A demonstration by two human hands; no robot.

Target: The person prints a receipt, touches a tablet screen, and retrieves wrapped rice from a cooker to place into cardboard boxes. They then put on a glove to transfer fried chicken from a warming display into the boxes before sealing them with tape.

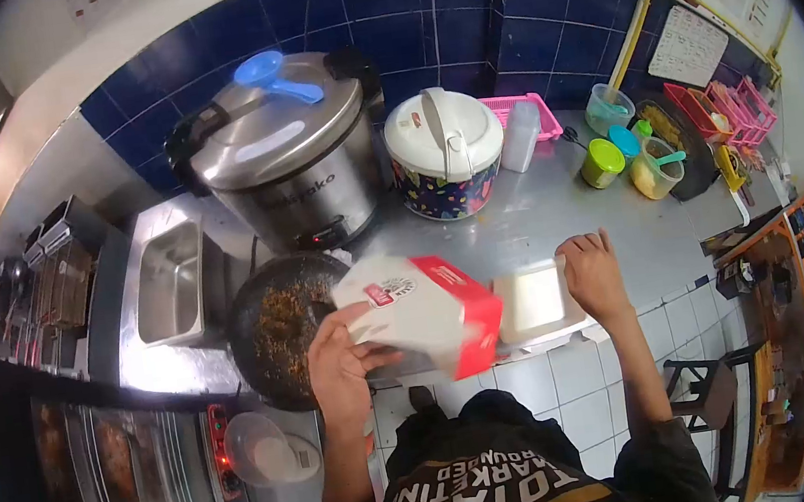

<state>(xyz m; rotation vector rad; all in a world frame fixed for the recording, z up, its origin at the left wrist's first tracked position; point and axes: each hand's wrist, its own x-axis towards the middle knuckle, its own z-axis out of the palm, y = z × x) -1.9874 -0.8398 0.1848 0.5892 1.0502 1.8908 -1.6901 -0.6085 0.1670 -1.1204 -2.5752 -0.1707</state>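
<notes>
My left hand (pixel 341 364) grips a white and red cardboard food box (pixel 410 312), tilted and slightly blurred, above the counter's front edge. Its thumb and fingers are closed on the box's left side. My right hand (pixel 594 276) is at the right edge of a white rectangular tray (pixel 512 313). The fingers of that hand are bent together; what they hold, if anything, is hidden. Left of the box sits a black pan (pixel 252 355) of brown crumbly food, partly behind my left hand.
A large steel cooker (pixel 298 178) with a blue scoop (pixel 275 78) on its lid stands at the back, beside a white-lidded rice cooker (pixel 447 150). Small tubs, such as a green-lidded one (pixel 602 163), are at the right. A steel basin (pixel 170 284) is at the left.
</notes>
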